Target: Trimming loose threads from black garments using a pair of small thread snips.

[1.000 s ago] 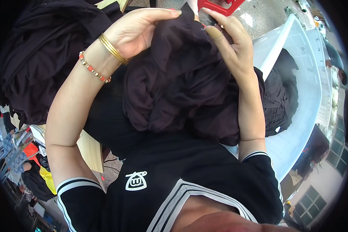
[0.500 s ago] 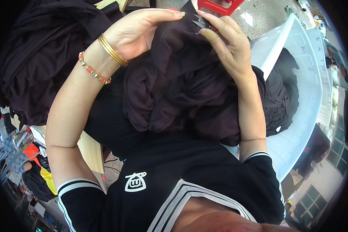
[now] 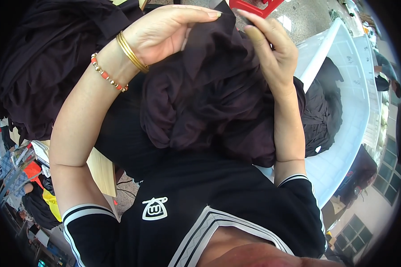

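Note:
My left hand pinches the top corner of a dark purplish-black fabric piece, its thumb on the near face and its fingers partly behind the cloth. The rest of the fabric hangs in folds over my lap. Just right of that raised corner, my right hand is closed and apart from the cloth. Thread snips are in it, mostly hidden by the fingers; only small dark bits show. Something tan covers the thumb tip.
A heap of dark cloth lies on the left over a light wooden table. To the right stands a translucent white plastic tub with black fabric in it. A red plastic stool is at the far side.
My right hand has drawn back to the right from the fabric corner, and the snips' blades, plain before, are now mostly out of sight. My left hand has shifted slightly right, still pinching the cloth.

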The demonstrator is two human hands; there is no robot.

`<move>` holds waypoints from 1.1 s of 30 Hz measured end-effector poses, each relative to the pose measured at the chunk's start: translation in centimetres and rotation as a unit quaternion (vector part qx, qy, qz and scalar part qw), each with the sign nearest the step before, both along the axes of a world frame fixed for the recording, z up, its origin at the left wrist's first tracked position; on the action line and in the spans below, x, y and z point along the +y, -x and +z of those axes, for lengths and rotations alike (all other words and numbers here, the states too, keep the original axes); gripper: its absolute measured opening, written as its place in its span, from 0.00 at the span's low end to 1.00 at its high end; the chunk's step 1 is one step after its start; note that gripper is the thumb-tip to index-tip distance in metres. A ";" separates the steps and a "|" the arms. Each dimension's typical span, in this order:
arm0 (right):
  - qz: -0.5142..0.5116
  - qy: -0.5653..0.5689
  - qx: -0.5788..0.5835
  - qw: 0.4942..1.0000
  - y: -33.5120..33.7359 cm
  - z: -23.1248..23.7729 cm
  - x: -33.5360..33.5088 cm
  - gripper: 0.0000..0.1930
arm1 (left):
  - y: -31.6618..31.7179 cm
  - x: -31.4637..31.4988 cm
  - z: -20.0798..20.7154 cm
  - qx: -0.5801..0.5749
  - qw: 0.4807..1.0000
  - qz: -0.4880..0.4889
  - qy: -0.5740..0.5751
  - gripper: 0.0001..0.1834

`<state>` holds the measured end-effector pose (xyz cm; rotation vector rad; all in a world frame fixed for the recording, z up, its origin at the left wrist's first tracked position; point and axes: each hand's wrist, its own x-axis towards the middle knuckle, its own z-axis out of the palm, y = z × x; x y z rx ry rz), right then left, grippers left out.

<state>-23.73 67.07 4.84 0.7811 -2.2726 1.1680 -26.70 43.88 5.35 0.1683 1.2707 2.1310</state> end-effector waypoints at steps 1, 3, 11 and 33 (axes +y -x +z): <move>0.005 0.004 0.006 1.000 0.1 0.1 0.1 0.14 | -0.2 0.0 0.3 -0.018 1.000 0.007 -0.007 0.13; 0.008 0.022 -0.030 0.999 -0.2 0.2 0.2 0.14 | -0.3 -0.1 0.4 -0.037 0.999 0.016 -0.017 0.14; 0.048 -0.063 -0.068 0.995 -0.8 0.9 0.2 0.15 | -0.8 0.1 1.2 0.021 0.999 -0.016 -0.026 0.24; 0.052 -0.084 -0.070 0.993 -1.1 0.7 0.2 0.15 | -1.9 2.1 0.8 0.253 0.962 0.057 0.084 0.28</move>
